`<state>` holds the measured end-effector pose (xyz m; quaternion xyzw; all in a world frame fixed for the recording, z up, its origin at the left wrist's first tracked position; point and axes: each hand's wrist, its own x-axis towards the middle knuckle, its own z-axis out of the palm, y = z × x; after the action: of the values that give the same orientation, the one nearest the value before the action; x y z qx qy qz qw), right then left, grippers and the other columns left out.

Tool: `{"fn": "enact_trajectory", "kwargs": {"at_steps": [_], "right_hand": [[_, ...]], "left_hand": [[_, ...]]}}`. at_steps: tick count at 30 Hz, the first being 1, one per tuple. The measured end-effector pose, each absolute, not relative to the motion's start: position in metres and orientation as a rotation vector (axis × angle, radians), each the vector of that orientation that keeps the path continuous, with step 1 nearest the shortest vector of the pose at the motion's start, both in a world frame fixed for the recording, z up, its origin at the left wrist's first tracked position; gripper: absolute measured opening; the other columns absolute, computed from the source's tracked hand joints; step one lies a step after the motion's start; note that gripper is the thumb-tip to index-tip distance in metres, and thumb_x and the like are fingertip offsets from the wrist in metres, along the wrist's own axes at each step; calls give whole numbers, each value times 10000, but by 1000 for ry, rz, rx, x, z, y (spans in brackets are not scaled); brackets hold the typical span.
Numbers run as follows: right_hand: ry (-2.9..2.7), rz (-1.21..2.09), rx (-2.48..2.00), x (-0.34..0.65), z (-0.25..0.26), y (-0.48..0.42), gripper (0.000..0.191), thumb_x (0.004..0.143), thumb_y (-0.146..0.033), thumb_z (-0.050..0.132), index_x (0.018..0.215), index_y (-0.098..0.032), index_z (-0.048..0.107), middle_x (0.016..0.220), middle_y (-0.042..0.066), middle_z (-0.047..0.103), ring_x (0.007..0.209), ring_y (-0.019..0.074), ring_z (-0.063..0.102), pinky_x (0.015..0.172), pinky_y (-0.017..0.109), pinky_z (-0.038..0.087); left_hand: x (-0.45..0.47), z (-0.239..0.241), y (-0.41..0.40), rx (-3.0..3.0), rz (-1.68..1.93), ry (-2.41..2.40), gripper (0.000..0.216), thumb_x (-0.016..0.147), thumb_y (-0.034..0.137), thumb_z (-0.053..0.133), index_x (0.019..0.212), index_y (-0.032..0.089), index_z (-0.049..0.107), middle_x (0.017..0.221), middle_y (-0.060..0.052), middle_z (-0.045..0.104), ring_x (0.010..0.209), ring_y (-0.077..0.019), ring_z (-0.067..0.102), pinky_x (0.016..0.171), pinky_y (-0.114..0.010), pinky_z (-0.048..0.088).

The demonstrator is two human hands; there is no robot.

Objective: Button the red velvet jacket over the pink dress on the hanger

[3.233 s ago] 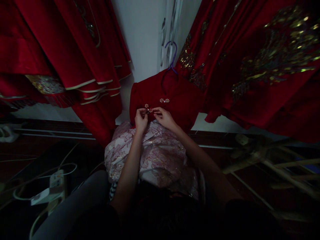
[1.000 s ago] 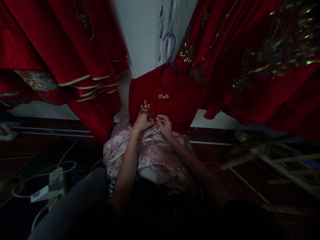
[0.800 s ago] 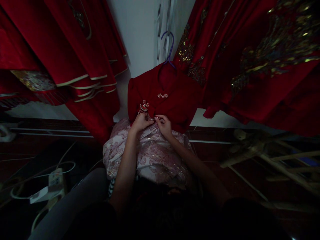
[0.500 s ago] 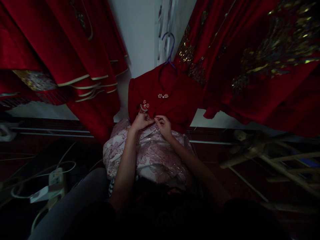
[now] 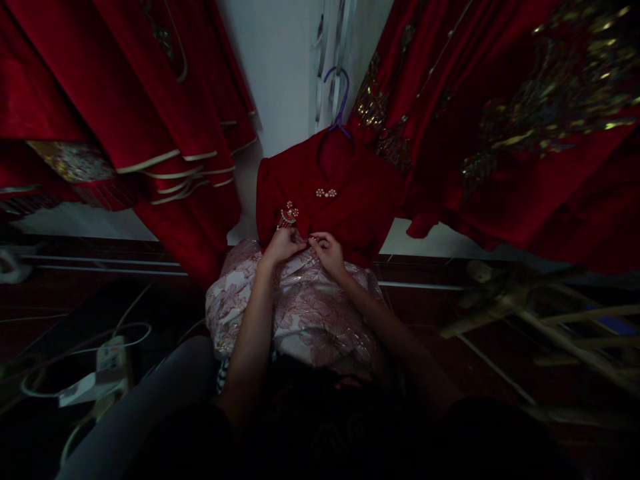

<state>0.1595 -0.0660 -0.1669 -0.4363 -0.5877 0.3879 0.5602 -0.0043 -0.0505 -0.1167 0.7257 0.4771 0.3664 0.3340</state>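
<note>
A short red jacket (image 5: 367, 170) hangs in front of me on a purple hanger (image 5: 343, 100). At its front, low on the middle, my left hand (image 5: 285, 245) and my right hand (image 5: 327, 255) meet with fingertips almost touching. Both are closed in a pinch on the jacket's front. Something tiny and pale shows at the fingertips, too small and dark to name. Above them a pearl clasp (image 5: 326, 193) sits below the neckline. Beside my left hand a beaded, fan-shaped brooch (image 5: 289, 215) with tassels is pinned on. Under both wrists spreads a pink-and-white floral skirt fabric (image 5: 320, 313).
Red garments with pale trim (image 5: 145, 100) hang at the left, and red garments with gold sequins (image 5: 540, 120) at the right. A power strip (image 5: 111, 360) with white cables lies at lower left. A wooden frame (image 5: 520, 307) stands at lower right.
Hardly anything differs. My left fingers have shifted very slightly at the jacket's front, while the right hand stays in place.
</note>
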Motion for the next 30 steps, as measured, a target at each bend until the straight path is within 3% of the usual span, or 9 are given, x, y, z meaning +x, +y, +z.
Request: {"fn": "enact_trajectory", "kwargs": {"at_steps": [11, 18, 23, 30], "right_hand": [[-1451, 685, -1051, 159, -166, -71, 323, 845, -464, 585, 1012, -193, 645, 963, 49, 570, 676, 99, 597, 500, 200, 494], [-1511, 606, -1065, 160, -166, -71, 292, 859, -422, 587, 1045, -207, 656, 1001, 55, 562, 764, 113, 610, 574, 210, 522], [-1504, 621, -1070, 160, -168, -68, 286, 822, -398, 616, 1026, -201, 638, 993, 51, 589, 751, 118, 615, 567, 218, 510], [-1447, 722, -1149, 155, -163, -55, 296, 674, -260, 669, 946, -197, 570, 809, -22, 587, 625, 105, 566, 584, 233, 473]], "left_hand": [[-5, -120, -49, 1834, 980, 1206, 298, 657, 388, 681, 754, 112, 628, 732, -43, 675, 636, -131, 594, 589, -228, 436], [-6, -117, -50, 1941, 966, 1319, 212, 661, 320, 670, 719, 120, 635, 688, -30, 672, 608, -129, 579, 556, -218, 396], [-9, -117, -49, 2080, 952, 1349, 195, 694, 322, 669, 696, 128, 679, 670, -23, 681, 628, -136, 594, 572, -218, 387], [-11, -122, -45, 2156, 970, 1301, 115, 712, 210, 636, 727, 141, 727, 695, -9, 687, 647, -126, 586, 651, -230, 414]]}}
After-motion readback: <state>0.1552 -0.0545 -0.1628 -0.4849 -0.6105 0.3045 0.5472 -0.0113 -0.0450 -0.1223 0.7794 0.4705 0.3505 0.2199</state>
